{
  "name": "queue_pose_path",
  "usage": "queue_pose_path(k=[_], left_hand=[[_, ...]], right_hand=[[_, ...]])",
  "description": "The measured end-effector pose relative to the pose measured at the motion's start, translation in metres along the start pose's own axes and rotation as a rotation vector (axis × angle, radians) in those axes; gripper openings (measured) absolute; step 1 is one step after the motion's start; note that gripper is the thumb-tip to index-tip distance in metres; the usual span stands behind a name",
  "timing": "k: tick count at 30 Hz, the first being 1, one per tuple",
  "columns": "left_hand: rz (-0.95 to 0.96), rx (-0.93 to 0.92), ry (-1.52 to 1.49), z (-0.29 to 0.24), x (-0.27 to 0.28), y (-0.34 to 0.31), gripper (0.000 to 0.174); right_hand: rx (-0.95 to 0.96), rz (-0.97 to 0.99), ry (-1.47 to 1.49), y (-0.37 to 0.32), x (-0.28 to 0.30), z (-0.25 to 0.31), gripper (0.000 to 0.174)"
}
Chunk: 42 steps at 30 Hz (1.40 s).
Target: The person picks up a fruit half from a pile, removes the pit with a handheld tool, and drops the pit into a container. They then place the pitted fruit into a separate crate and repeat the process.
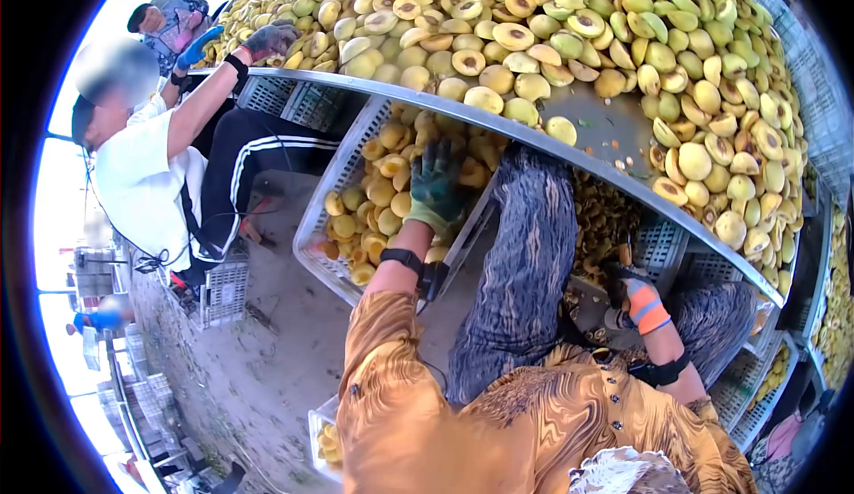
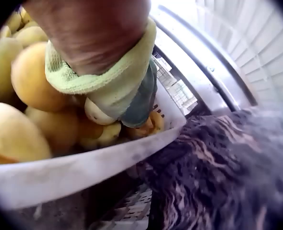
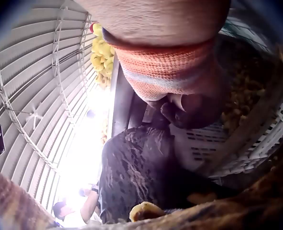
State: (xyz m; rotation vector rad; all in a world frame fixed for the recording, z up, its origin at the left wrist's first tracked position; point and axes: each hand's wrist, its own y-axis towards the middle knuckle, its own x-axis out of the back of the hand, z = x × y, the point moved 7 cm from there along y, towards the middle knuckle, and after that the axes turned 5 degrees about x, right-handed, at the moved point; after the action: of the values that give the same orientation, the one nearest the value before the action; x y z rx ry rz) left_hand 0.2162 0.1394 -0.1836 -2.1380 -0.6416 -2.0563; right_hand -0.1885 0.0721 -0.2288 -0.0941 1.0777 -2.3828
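Note:
My left hand (image 1: 436, 193), in a green rubber-coated glove, lies on halved yellow peaches (image 1: 381, 193) in a white plastic crate (image 1: 311, 212). Its fingers stretch toward the crate's far side. In the left wrist view, the pale glove cuff (image 2: 103, 86) hangs over the crate's rim and the fingertips are hidden. My right hand (image 1: 639, 294) is low beside my knee, in a dark-palmed glove with an orange cuff. Its fingers curl round a narrow tool with a brown handle (image 1: 625, 252); the right wrist view shows the curled dark fingers (image 3: 184, 112), with most of the tool hidden.
A metal-edged table (image 1: 605, 129) heaped with peach halves spans the front, above my knees. Under it, a heap of small brown pieces (image 1: 605, 214) lies near white crates (image 1: 663, 240). To the left another person (image 1: 142, 152) sits reaching onto the table.

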Motion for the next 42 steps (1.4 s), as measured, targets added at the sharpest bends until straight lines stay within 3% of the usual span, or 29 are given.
queue_pose_path(k=[2,5,6,9,16,17,19,20,23,26,28,29,32,33,38,40,41,42], left_hand=[[0.105,0.088,-0.019,0.014,-0.014,0.023,0.061],[0.019,0.205,0.134,0.046,-0.035,0.064,0.058],[0.155,0.186,0.1,0.054,-0.035,0.08,0.055],[0.145,-0.095,0.153,0.08,-0.068,0.101,0.051],[-0.104,-0.118,0.06,0.097,-0.069,0.089,0.056],[-0.062,-0.048,0.043,0.095,-0.066,0.083,0.058],[0.025,0.102,0.019,0.074,-0.018,0.055,0.062],[0.121,0.075,0.061,0.082,-0.016,0.033,0.072],[0.273,0.209,0.12,0.092,0.018,-0.018,0.076],[0.259,0.269,0.127,0.121,0.025,-0.086,0.082],[0.359,0.31,0.109,0.136,0.042,-0.114,0.08],[0.41,0.461,-0.056,0.143,0.051,-0.135,0.077],[0.389,0.278,0.227,0.189,-0.002,-0.228,0.07],[0.479,0.337,0.265,0.158,0.033,-0.223,0.067],[0.324,0.586,0.455,0.126,0.083,-0.205,0.043],[0.127,0.548,0.205,0.092,0.106,-0.161,0.028],[-0.171,0.353,0.149,0.058,0.124,-0.136,0.029],[-0.269,0.226,0.138,0.044,0.107,-0.119,0.035]], right_hand=[[-0.015,-0.006,-0.013,0.004,0.0,-0.005,0.021],[-0.025,-0.008,-0.029,0.011,-0.002,-0.009,0.022],[-0.027,-0.009,-0.034,0.014,-0.002,-0.01,0.022],[-0.039,-0.012,-0.049,0.019,-0.003,-0.01,0.023],[-0.044,-0.024,-0.036,0.024,0.002,-0.012,0.024],[-0.038,-0.023,-0.037,0.024,0.002,-0.012,0.024],[-0.035,-0.021,-0.032,0.022,0.003,-0.014,0.025],[-0.033,-0.018,-0.033,0.02,0.004,-0.015,0.025],[-0.012,-0.003,-0.037,0.017,0.007,-0.017,0.026],[0.007,0.018,-0.049,0.014,0.006,-0.017,0.026],[0.016,0.028,-0.052,0.012,0.006,-0.019,0.027],[0.017,0.03,-0.054,0.01,0.007,-0.02,0.027],[0.03,0.045,-0.063,0.011,0.005,-0.017,0.028],[0.033,0.048,-0.063,0.011,0.005,-0.017,0.028],[0.025,0.056,-0.079,0.01,0.004,-0.018,0.029],[0.02,0.059,-0.081,0.011,0.004,-0.021,0.03],[0.022,0.06,-0.082,0.011,0.004,-0.022,0.03],[0.019,0.061,-0.084,0.012,0.004,-0.024,0.03]])
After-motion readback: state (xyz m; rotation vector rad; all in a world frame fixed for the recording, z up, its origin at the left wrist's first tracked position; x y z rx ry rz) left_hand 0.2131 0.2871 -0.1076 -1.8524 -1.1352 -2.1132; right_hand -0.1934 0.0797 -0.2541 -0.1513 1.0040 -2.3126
